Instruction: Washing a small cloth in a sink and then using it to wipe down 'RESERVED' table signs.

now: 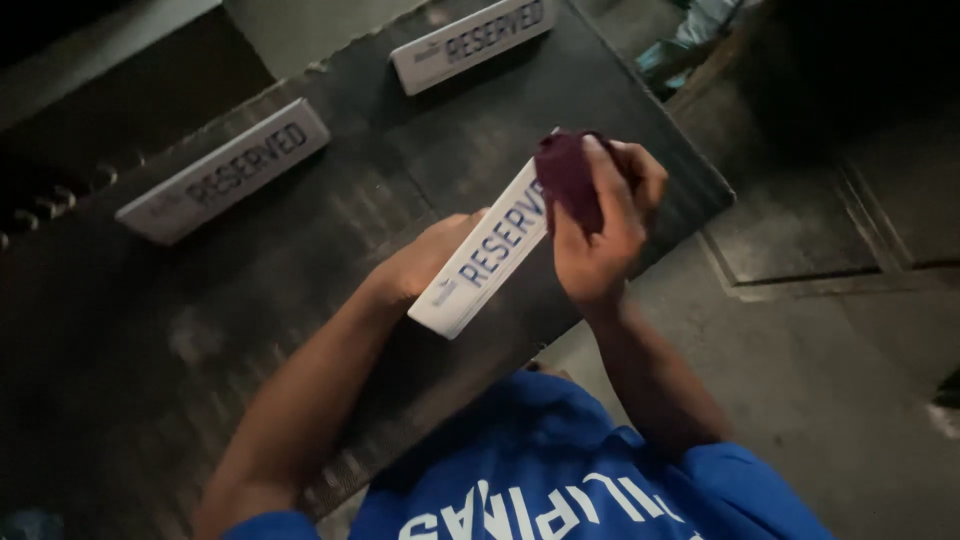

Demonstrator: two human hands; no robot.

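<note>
- Left hand wrapped around the back of a long white table sign, propping it tilted above the dark wooden table, lettered face up for easy reach
- Right hand clenched on a bunched maroon cloth, pressed to the sign's far end
- Two more white signs resting flat farther off, one to the left, another near the table's far edge, both well apart from the hands
- Nothing between hands and sign; blue shirt at the bottom edge, grey floor to the right
</note>
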